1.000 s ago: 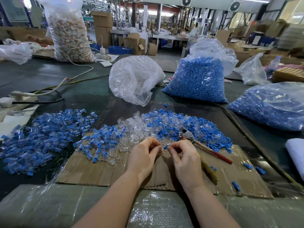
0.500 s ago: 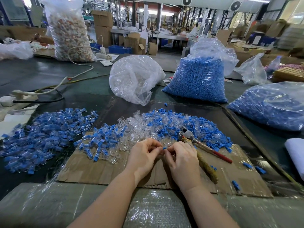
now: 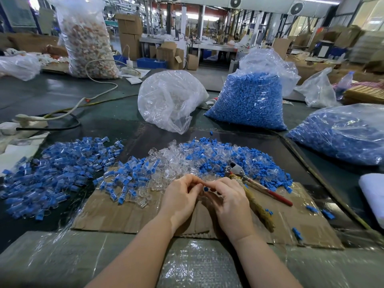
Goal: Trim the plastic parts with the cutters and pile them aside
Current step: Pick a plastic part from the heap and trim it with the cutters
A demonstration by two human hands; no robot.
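My left hand (image 3: 182,196) and my right hand (image 3: 228,202) meet over the cardboard sheet (image 3: 128,213). Together their fingertips pinch one small part with a blue cap (image 3: 205,189); its clear body is mostly hidden by my fingers. The cutters (image 3: 255,183), with a red handle and a cloth-wrapped handle, lie on the cardboard just right of my right hand, untouched. A heap of clear and blue loose parts (image 3: 207,159) lies beyond my hands. A separate pile of assembled blue-and-clear parts (image 3: 56,173) spreads at the left.
A clear bag (image 3: 170,100) stands behind the heap. Full bags of blue pieces stand at the back (image 3: 249,100) and at the right (image 3: 342,134). Cables and a power strip (image 3: 31,119) lie far left. A white item (image 3: 374,194) sits at the right edge.
My hands have drawn closer together and slightly toward me, and the blue cap now shows between my fingertips. The cutters have not moved.
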